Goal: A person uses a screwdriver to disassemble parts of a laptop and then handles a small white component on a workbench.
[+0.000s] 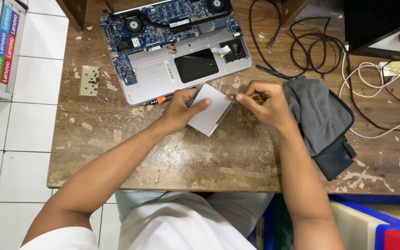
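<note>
- Left hand (180,109) is gripping a grey panel (209,115) above the worn table (116,153).
- Right hand (262,104) is pinching a screwdriver (255,98) at the panel's edge.
- Opened laptop (177,46) is lying just behind; grey cloth (318,115) is sitting beside the right hand.

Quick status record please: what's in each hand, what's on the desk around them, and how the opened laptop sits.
left hand: holds flat grey rectangular panel, thumb on top
right hand: grips yellow-handled tool at the panel's edge
laptop: opened silver laptop base, blue circuit board and two fans exposed, at the desk's far side
beside laptop: orange-tipped screwdriver; small pale pad with dark screws
right of hands: folded grey cloth; black cables
surface: worn brown wooden desk
</note>
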